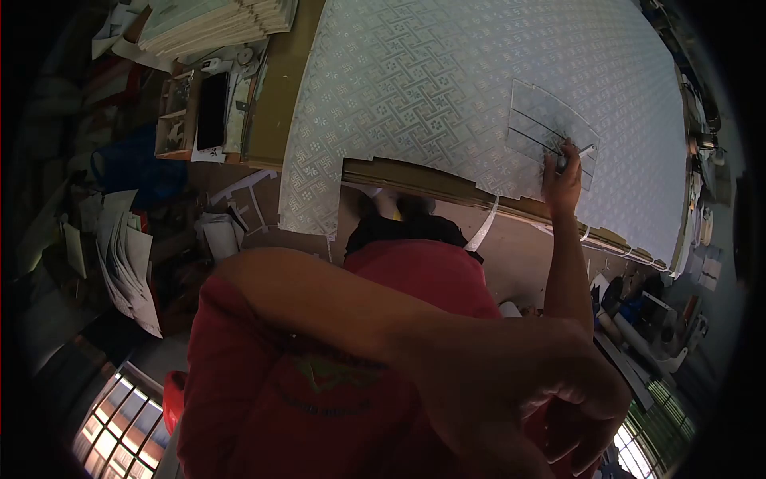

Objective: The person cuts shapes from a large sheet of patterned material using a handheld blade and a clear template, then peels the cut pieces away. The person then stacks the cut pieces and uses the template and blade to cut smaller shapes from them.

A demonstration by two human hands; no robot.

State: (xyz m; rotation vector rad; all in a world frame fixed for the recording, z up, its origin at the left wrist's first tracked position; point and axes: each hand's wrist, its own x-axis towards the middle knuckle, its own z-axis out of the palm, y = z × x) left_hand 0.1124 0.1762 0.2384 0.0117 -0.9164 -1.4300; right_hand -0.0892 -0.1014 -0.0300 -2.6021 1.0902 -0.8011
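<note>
My right hand (pixel 565 180) is over the front part of the patterned sheet (pixel 383 88), its fingers closed around a slim tool with a pale end (pixel 588 150). Under those fingers lies a clear plate with dark parallel lines (pixel 536 120), flat on the sheet. The exact kind of tool is too small to tell. My left arm crosses in front of my red shirt. Close to the camera at the lower right is my left hand (pixel 535 391), in shadow, with curled fingers. Whatever may be inside them is hidden.
The sheet drapes over the table's front edge (pixel 415 177), with a cut-out and loose strips (pixel 485 223) hanging there. On the left are a black phone (pixel 212 110), a wooden compartment box (pixel 175 116) and stacked paper (pixel 215 24). Cluttered items (pixel 654 315) stand below right.
</note>
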